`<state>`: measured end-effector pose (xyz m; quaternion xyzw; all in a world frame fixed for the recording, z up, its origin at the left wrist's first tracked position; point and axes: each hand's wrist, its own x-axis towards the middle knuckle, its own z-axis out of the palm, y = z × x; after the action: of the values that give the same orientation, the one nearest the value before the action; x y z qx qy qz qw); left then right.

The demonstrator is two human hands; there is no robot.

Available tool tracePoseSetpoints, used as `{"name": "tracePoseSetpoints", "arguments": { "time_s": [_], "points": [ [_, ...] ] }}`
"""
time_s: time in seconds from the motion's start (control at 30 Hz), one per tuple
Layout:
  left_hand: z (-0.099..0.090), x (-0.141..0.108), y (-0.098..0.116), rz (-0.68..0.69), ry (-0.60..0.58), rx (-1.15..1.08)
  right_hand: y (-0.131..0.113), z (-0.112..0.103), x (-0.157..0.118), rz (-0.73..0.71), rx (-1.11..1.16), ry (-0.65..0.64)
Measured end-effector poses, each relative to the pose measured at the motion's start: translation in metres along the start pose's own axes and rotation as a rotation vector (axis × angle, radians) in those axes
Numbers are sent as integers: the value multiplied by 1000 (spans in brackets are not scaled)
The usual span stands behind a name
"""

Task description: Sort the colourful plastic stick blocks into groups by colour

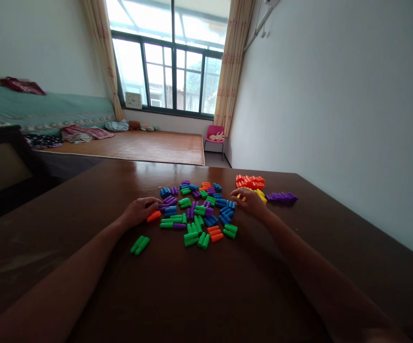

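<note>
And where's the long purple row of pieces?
In the head view's right half, the long purple plastic row lies on the glossy brown table, right of the yellow plastic pieces.

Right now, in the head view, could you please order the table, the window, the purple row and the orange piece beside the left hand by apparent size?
Largest to smallest:
1. Table
2. Window
3. Purple row
4. Orange piece beside the left hand

Between the fingers of the left hand (142, 211) and right hand (252, 201) spreads a mixed block pile (200, 210). Yellow blocks (261, 195) sit beside the right fingers, red-orange blocks (250, 182) just beyond them.
</note>
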<state>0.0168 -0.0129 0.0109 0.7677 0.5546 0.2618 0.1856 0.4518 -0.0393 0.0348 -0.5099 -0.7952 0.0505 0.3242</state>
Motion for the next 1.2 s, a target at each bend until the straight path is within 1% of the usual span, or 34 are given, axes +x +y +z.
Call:
{"name": "tracePoseSetpoints", "arguments": {
  "time_s": [0.03, 0.1, 0.13, 0.2, 0.3, 0.4, 0.47, 0.53, 0.6, 0.67, 0.73, 0.8, 0.83, 0.9, 0.97, 1.03, 1.13, 1.2],
  "points": [
    [0, 0, -1, 0, -2, -7, -17, 13, 3, -73, 42, -61],
    [0, -1, -3, 10, -3, -27, -43, 35, 9, -174, 65, -140],
    [1, -1, -4, 17, -4, -35, -52, 44, 11, -197, 63, -164],
    [1, -1, -6, 28, 0, -45, -63, 55, 15, -199, 56, -200],
    [1, -1, -6, 20, 10, -49, -67, 61, 16, -162, 51, -220],
    [0, -1, -5, 18, -3, -36, -66, 62, 11, -140, 35, -218],
    [1, -1, -5, 22, -12, -29, -66, 61, 7, -153, 20, -224],
    [1, 0, -6, 26, -15, -31, -62, 54, 7, -175, 10, -195],
    [1, 1, -7, 24, -20, -41, -52, 39, 12, -151, 19, -112],
    [1, 1, -8, 11, -34, -48, -30, 13, 19, -54, 30, 6],
    [1, 2, -8, 1, -35, -46, 4, -18, 21, 111, 2, 150],
    [0, 2, -7, 3, -28, -32, 46, -47, 14, 306, -80, 296],
    [0, 2, -6, 3, -23, -21, 67, -58, 8, 401, -128, 348],
    [0, 3, -5, 0, -20, 2, 102, -71, -9, 548, -208, 385],
    [0, 3, -5, 0, -22, 16, 124, -72, -24, 629, -302, 371],
    [0, 4, -5, 7, -18, 18, 131, -65, -34, 657, -442, 332],
    [-1, 4, -5, 13, -14, 17, 125, -49, -35, 624, -648, 254],
    [-1, 3, -6, 16, -15, 16, 119, -42, -32, 589, -721, 219]
  ]
}}
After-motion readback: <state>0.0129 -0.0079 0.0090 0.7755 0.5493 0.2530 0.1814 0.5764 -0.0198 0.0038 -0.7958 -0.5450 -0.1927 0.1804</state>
